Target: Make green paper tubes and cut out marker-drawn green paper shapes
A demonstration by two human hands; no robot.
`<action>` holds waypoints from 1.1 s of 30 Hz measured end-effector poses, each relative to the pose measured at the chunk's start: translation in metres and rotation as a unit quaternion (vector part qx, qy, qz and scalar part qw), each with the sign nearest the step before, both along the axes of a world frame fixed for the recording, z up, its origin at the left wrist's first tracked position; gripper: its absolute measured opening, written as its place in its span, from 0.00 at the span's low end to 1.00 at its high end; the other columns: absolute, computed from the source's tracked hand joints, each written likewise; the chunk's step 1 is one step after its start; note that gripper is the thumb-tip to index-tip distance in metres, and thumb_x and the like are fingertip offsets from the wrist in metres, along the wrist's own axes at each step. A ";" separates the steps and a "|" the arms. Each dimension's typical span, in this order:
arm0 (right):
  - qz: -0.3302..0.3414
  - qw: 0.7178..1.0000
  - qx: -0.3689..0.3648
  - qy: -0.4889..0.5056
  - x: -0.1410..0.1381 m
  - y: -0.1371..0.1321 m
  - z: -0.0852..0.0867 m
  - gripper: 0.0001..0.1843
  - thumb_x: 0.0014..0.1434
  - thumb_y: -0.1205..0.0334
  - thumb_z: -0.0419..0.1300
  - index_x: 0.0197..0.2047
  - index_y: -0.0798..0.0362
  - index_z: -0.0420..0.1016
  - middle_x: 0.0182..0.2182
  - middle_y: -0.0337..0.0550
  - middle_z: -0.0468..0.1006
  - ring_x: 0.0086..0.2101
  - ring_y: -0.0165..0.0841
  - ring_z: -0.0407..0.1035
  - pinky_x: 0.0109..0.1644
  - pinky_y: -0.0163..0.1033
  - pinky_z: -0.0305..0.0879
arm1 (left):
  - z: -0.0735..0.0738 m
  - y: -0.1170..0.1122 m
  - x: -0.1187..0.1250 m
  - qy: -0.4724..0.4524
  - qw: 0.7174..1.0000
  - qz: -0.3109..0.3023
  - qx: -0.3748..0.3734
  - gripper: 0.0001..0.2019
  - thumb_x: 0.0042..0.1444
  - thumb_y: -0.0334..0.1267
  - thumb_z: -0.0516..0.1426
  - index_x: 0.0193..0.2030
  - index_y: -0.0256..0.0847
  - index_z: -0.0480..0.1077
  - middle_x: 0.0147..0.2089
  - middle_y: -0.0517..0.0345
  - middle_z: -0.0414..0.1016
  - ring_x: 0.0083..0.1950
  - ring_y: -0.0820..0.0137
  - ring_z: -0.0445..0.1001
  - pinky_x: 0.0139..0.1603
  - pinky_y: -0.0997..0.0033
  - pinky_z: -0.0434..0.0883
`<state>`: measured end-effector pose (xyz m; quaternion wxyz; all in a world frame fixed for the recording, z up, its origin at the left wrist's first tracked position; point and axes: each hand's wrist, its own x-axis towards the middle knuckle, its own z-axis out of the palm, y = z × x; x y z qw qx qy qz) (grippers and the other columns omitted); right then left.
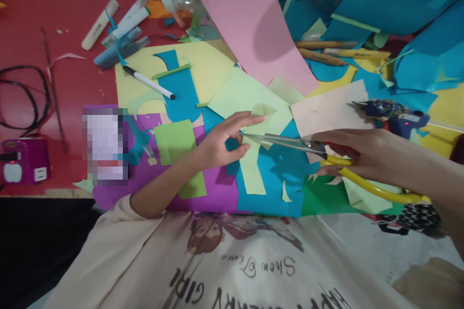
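My right hand (355, 149) grips scissors (293, 142) with yellow handles, their metal blades pointing left. The blade tips lie over pale green paper (242, 99) near the fingers of my left hand (228, 140). That hand holds the paper, with the index finger along its upper part and the thumb by a narrow strip (252, 174) below. The fingers under the paper are partly hidden. Beneath lies a blue sheet (275, 193), with a small pale green scrap (286, 192) on it.
A large pink sheet (250, 19) stretches across the back. Markers (126, 26) lie at the upper left, and a black-capped pen (148, 82) rests on yellow paper. Pencils (333, 53) are at the right, near a glue gun (395, 113). A purple charger (25, 159) sits far left.
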<state>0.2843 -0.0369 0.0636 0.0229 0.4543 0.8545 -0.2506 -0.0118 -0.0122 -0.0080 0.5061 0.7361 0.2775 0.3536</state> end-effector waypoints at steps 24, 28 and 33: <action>-0.157 0.969 0.133 -0.140 -0.020 0.004 -0.020 0.21 0.61 0.51 0.53 0.48 0.56 0.75 0.31 0.54 0.80 0.30 0.41 0.74 0.26 0.36 0.62 | -0.006 0.007 -0.004 0.036 0.988 0.144 -0.053 0.23 0.59 0.38 0.56 0.62 0.48 0.63 0.65 0.48 0.62 0.33 0.79 0.71 0.34 0.75 0.74; -0.160 0.960 0.131 -0.188 -0.028 0.004 -0.018 0.25 0.64 0.54 0.50 0.57 0.63 0.68 0.38 0.61 0.80 0.36 0.47 0.75 0.29 0.41 0.65 | -0.004 0.006 -0.002 0.053 0.990 0.118 -0.050 0.22 0.62 0.43 0.54 0.62 0.46 0.62 0.64 0.48 0.62 0.48 0.68 0.74 0.35 0.76 0.74; -0.170 0.961 0.184 -0.118 -0.042 -0.006 -0.017 0.21 0.64 0.54 0.51 0.51 0.60 0.72 0.35 0.58 0.80 0.40 0.51 0.74 0.43 0.53 0.70 | -0.004 0.002 -0.001 0.049 0.995 0.083 -0.024 0.23 0.62 0.47 0.54 0.63 0.47 0.61 0.64 0.48 0.62 0.46 0.70 0.73 0.36 0.76 0.74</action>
